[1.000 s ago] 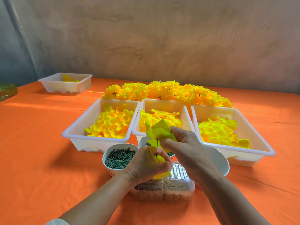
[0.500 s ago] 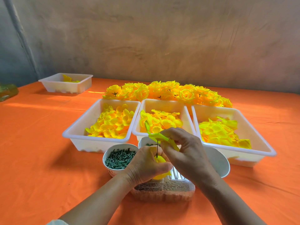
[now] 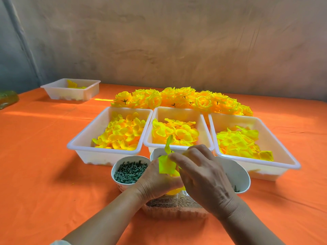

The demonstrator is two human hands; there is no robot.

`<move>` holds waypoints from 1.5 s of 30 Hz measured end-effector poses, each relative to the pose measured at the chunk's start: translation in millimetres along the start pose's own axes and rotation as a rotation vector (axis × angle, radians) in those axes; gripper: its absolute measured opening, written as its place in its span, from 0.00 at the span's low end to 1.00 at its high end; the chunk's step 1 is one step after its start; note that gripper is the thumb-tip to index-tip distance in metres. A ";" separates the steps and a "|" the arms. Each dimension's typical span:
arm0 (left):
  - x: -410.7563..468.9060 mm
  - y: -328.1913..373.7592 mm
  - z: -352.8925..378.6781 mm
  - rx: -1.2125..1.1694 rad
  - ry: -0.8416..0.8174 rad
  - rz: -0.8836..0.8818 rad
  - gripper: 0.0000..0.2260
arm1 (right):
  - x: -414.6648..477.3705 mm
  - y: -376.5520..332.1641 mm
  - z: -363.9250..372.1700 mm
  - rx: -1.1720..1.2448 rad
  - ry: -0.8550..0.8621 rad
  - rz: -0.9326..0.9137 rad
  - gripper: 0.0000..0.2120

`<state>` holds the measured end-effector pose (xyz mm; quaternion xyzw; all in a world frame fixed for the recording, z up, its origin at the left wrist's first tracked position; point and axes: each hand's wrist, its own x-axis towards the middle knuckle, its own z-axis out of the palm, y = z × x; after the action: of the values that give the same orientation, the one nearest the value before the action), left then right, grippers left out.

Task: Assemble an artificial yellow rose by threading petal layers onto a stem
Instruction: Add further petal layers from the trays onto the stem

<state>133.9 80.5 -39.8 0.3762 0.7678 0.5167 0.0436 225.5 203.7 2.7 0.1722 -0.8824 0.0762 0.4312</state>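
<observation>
Bare orange worktop (image 3: 44, 165) lies open across the left and lower right of the frame. At centre, three petal trays (image 3: 99, 157) stand close side by side, bowls (image 3: 123, 187) packed just below, finished roses (image 3: 182, 99) behind.

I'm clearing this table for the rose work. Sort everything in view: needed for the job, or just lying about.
For the job: left hand, its half-built rose, right hand, the petal layer between them, left tray, middle tray, right tray of petals, bowl of green pieces.

Lying about: finished roses, far tray, green object at the table's left edge.
</observation>
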 end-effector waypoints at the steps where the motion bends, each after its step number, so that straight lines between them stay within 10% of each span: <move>1: 0.1 -0.4 -0.2 -0.023 -0.011 0.000 0.11 | -1.5 -0.1 0.3 -0.006 0.009 -0.011 0.19; 9: -5.9 4.6 -13.3 -0.103 -0.131 0.022 0.13 | -10.0 0.2 -4.2 0.005 -0.136 -0.025 0.08; 18: -10.1 24.6 -74.4 0.182 -0.363 -0.227 0.47 | -13.4 0.2 -11.8 0.142 -0.182 0.065 0.18; 29: -14.6 40.9 -92.7 -0.187 -0.140 -0.337 0.25 | -16.0 4.3 -21.1 0.460 0.074 0.555 0.17; 38: -14.4 57.5 -78.1 -0.378 -0.063 -0.597 0.34 | -10.5 6.5 -12.4 0.522 -0.228 0.942 0.21; 45: -11.2 64.7 -69.6 -0.410 -0.044 -0.623 0.19 | -2.5 1.5 -8.5 0.723 -0.311 1.153 0.20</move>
<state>144.6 32.4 42.2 0.1188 0.7249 0.6136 0.2897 232.6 208.1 6.0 -0.1819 -0.8037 0.5564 0.1064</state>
